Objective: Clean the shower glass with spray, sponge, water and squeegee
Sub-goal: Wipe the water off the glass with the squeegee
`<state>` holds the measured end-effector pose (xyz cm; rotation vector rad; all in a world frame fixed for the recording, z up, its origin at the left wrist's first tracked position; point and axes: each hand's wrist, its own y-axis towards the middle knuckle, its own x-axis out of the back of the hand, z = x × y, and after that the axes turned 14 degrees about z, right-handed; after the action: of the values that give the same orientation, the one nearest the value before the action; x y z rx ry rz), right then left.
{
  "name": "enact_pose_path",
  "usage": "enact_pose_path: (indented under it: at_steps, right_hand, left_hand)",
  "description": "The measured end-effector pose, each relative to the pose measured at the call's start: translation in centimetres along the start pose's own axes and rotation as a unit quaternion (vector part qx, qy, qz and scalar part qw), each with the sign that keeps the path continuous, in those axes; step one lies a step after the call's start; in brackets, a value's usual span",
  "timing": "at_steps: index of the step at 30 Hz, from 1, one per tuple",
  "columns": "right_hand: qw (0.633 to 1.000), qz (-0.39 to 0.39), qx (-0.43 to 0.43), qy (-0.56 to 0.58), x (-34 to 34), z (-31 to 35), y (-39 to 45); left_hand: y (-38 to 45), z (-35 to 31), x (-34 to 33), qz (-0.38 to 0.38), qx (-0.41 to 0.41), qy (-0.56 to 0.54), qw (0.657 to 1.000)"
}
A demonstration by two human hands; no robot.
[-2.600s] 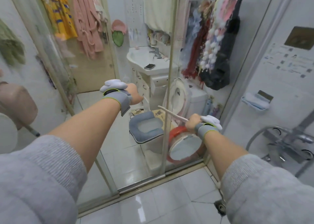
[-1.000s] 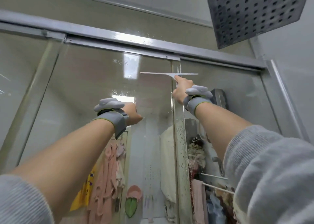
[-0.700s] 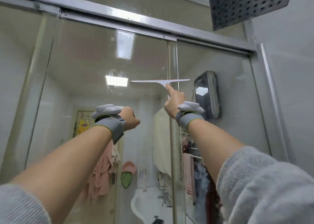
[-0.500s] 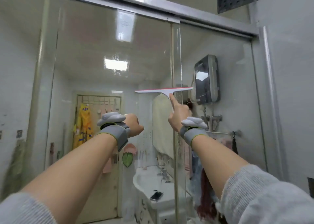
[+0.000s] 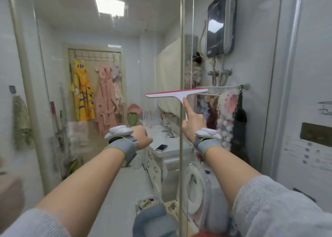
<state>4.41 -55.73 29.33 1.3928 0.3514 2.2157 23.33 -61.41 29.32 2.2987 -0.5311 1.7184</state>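
At the far left a pale metal frame post (image 5: 27, 96) stands upright along the shower glass (image 5: 80, 39), a smooth clear pane with a misty sheen. Through it show a yellow robe (image 5: 82, 94) and a pink robe (image 5: 106, 100) of soft cloth, hanging on a door. The left hand (image 5: 142, 137) is raised near the glass, its fingers curled into a fist that holds nothing, a grey fabric band at the wrist. Right of it a white basin top carries a dark phone (image 5: 161, 147). The squeegee (image 5: 177, 94) lies against the glass, its long blade level from left to right with a red strip along the upper edge, its white plastic handle pointing straight down. The right hand (image 5: 193, 123) grips that handle, forefinger stretched up along it. Farther right a glossy dark water heater (image 5: 220, 23) hangs on the wall.
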Motion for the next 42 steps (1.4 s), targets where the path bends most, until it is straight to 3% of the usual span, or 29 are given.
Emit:
enact_pose_path:
  at_steps: [11, 16, 24, 32, 38, 42]
  right_hand:
    - [0.997, 0.055, -0.046, -0.011, -10.4, -6.4, -8.6]
    - [0.984, 0.151, -0.091, -0.006, -16.6, -10.3, -13.9]
    - [0.995, 0.076, -0.064, -0.001, -20.9, -12.3, -14.7]
    - [0.998, -0.027, -0.042, 0.025, -25.5, -12.6, -14.6]
    - [0.999, -0.022, -0.035, 0.018, -28.4, -13.1, -16.0]
    - [1.0, -0.016, -0.018, 0.005, -34.4, -15.8, -19.9]
  left_hand:
    - [0.0, 2.6, -10.5, 0.073, 0.026, -0.023, 0.997]
    - [0.5, 4.6, -16.8, 0.142, 0.034, -0.026, 0.989]
    - [1.0, 7.0, -26.1, 0.16, 0.031, -0.024, 0.986]
    - [3.2, 9.6, -33.2, 0.072, 0.002, -0.038, 0.997]
    - [3.7, 11.7, -38.1, 0.017, -0.028, -0.027, 0.999]
    - [3.9, 14.3, -44.0, 0.003, -0.042, -0.018, 0.999]
